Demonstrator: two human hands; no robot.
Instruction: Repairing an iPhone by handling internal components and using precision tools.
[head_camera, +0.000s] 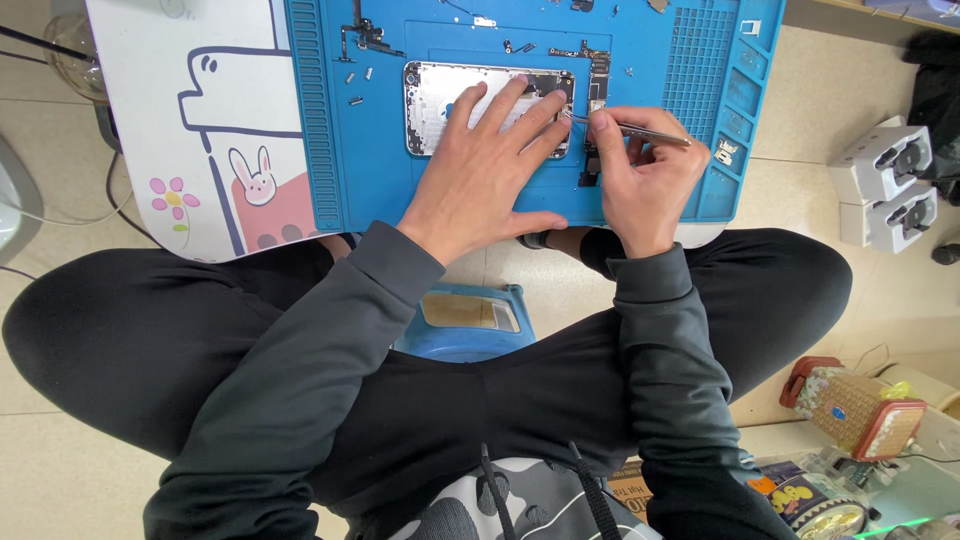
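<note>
Blue silicone mat (330, 150) covers most of the surface, and the opened phone shell (440, 100) lies flat near the mat's middle, toward its far edge. In the head view, the left hand (480, 175) is spread flat over the shell's right half, fingers (500, 105) splayed and pressing it down rather than gripping it. The right hand (640, 170) sits just beside it, toward the mat's right edge, with its fingers pinched on slim metal tweezers (640, 130); the tips point left and reach the shell's right edge, close to the left fingertips. Whether the tips hold anything is too small to tell.

Loose screws (358, 88) and small brackets (365, 35) lie on the mat near its far left corner, and a dark strip part (592, 165) lies just right of the shell.

Doing this well likely means keeping the left palm steady so the shell cannot slide, resting the right wrist on the mat for control, and working the tweezers with light pressure so a tiny part neither springs away nor bends. The splayed fingers should stay out of the tips' path.
</note>
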